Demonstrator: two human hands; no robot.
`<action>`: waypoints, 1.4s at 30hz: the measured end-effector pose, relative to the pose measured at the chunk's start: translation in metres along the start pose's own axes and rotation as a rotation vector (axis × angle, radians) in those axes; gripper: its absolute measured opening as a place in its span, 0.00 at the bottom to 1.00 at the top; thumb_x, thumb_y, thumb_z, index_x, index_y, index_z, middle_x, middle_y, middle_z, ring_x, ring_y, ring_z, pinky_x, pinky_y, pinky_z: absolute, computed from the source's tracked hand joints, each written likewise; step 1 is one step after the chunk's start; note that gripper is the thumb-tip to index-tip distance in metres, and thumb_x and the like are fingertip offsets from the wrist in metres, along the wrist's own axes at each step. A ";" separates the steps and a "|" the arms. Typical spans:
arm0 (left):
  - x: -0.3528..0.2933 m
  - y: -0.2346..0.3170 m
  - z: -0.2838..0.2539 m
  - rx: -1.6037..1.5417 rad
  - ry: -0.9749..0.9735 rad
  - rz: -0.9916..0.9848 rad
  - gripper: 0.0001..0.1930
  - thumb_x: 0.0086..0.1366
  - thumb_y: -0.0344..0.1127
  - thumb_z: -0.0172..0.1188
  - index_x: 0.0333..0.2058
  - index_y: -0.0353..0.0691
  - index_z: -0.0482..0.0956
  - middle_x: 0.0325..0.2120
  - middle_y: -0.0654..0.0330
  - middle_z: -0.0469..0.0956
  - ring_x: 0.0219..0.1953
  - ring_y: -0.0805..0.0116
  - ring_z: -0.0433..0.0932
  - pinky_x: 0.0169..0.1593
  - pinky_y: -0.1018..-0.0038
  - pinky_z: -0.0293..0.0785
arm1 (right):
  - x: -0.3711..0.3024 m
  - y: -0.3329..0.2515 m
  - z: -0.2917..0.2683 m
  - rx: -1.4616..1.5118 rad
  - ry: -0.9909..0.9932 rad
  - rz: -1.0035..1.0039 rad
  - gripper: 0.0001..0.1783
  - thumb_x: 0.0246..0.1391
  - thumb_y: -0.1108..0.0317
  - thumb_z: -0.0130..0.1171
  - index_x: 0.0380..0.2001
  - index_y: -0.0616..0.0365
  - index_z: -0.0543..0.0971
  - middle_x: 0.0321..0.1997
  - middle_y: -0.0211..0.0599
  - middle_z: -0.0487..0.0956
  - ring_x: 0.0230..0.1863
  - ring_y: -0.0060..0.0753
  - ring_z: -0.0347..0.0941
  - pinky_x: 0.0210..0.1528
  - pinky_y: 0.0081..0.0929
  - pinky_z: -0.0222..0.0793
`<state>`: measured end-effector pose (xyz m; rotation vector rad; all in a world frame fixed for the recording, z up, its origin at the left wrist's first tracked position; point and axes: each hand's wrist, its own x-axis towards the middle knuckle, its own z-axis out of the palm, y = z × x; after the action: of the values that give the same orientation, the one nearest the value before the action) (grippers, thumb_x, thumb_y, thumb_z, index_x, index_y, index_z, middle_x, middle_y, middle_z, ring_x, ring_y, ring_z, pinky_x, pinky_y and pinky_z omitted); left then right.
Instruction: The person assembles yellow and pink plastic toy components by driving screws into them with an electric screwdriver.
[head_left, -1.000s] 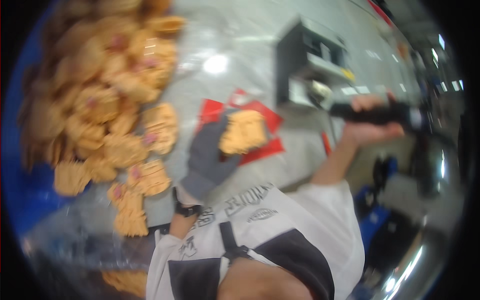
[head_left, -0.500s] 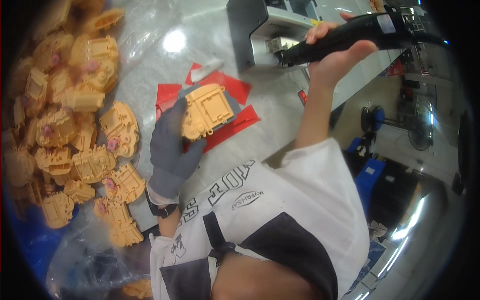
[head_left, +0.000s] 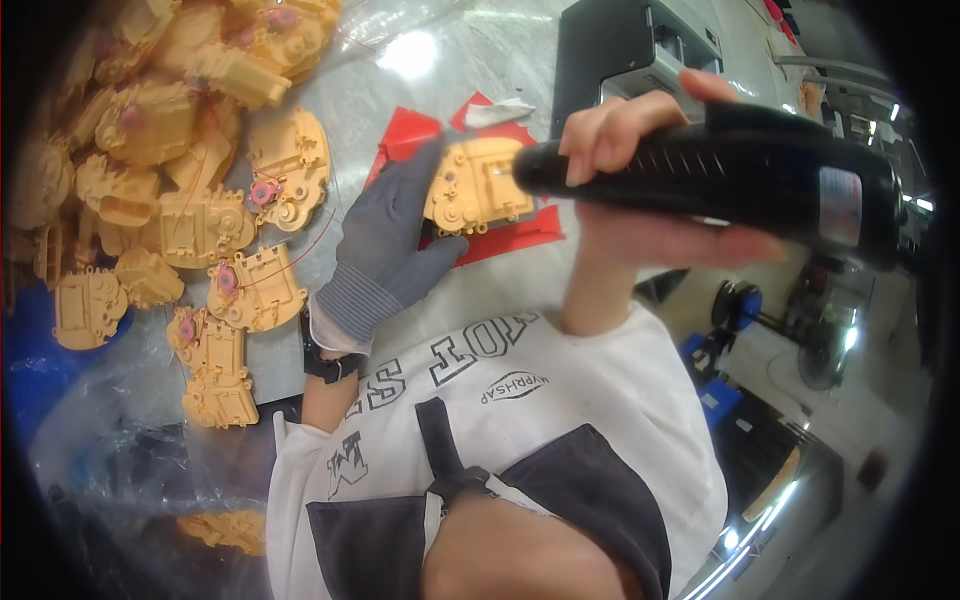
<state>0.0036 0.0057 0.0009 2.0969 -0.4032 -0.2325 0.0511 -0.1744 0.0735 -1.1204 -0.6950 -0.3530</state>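
My left hand (head_left: 385,240), in a grey glove, grips the left side of a yellow-orange plastic housing (head_left: 475,190), its thumb along the lower edge. Sheets of red material (head_left: 525,240) lie beneath the housing on the table. Bare fingers of my right hand (head_left: 612,135) wrap round a thick black electric screwdriver (head_left: 740,170), held nearly level with its tip end pointing left. That end is just over the right part of the housing; whether it touches cannot be told. The bit is hard to make out.
Many similar housings (head_left: 150,125) are heaped at the left, several with pink round parts and thin red wires. A black and grey machine (head_left: 600,60) stands at the far side. A white scrap (head_left: 500,112) lies near the red sheets.
My right hand has brought the screwdriver from the machine leftward and nearer, to the housing. My left hand still holds the housing. The whole view has shifted.
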 end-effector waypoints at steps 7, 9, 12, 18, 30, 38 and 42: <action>-0.004 0.004 -0.004 -0.140 0.000 -0.132 0.43 0.42 0.33 0.64 0.59 0.50 0.55 0.42 0.49 0.70 0.45 0.52 0.71 0.47 0.66 0.69 | 0.012 0.024 0.009 0.013 -0.061 0.024 0.58 0.35 0.16 0.30 0.49 0.64 0.59 0.18 0.42 0.69 0.14 0.33 0.63 0.19 0.32 0.63; -0.003 0.002 -0.003 -0.084 0.025 -0.035 0.42 0.43 0.34 0.66 0.58 0.44 0.56 0.48 0.50 0.69 0.46 0.55 0.72 0.44 0.69 0.72 | 0.010 0.028 0.011 0.009 -0.046 0.036 0.58 0.35 0.16 0.30 0.49 0.64 0.59 0.18 0.42 0.69 0.14 0.33 0.63 0.19 0.32 0.63; -0.002 0.005 -0.005 -0.052 0.028 -0.025 0.41 0.43 0.33 0.66 0.58 0.44 0.57 0.47 0.50 0.69 0.46 0.54 0.72 0.46 0.68 0.71 | 0.010 0.032 0.012 -0.004 -0.037 0.042 0.58 0.35 0.16 0.28 0.48 0.64 0.60 0.18 0.41 0.69 0.13 0.32 0.63 0.18 0.31 0.63; -0.004 0.003 -0.006 -0.116 0.007 -0.062 0.41 0.43 0.33 0.66 0.58 0.46 0.58 0.45 0.50 0.70 0.46 0.53 0.72 0.47 0.67 0.70 | 0.009 0.043 0.016 0.009 -0.086 0.082 0.57 0.33 0.15 0.29 0.44 0.63 0.61 0.17 0.40 0.69 0.12 0.30 0.63 0.17 0.28 0.64; 0.009 0.000 -0.007 -0.067 0.001 -0.070 0.42 0.40 0.28 0.65 0.57 0.45 0.58 0.41 0.50 0.71 0.43 0.53 0.72 0.45 0.64 0.70 | 0.010 0.053 0.020 -0.008 -0.089 0.127 0.54 0.29 0.17 0.36 0.41 0.59 0.64 0.17 0.36 0.70 0.14 0.27 0.67 0.17 0.23 0.67; -0.006 0.000 0.006 0.020 0.255 0.141 0.32 0.52 0.44 0.59 0.54 0.36 0.61 0.38 0.47 0.71 0.40 0.51 0.70 0.46 0.62 0.67 | -0.007 0.027 0.024 0.095 0.421 0.093 0.47 0.42 0.25 0.43 0.48 0.61 0.61 0.18 0.35 0.69 0.16 0.27 0.65 0.18 0.24 0.62; -0.006 0.002 0.021 -0.060 0.270 0.042 0.26 0.53 0.43 0.58 0.50 0.39 0.65 0.35 0.47 0.72 0.40 0.50 0.70 0.44 0.62 0.68 | -0.016 -0.029 -0.002 -0.056 0.574 -0.118 0.48 0.46 0.25 0.35 0.50 0.62 0.61 0.17 0.34 0.67 0.15 0.28 0.63 0.21 0.27 0.63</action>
<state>-0.0094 -0.0093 -0.0088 2.0246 -0.2740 0.0628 0.0227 -0.1896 0.0822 -0.9666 -0.2418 -0.7622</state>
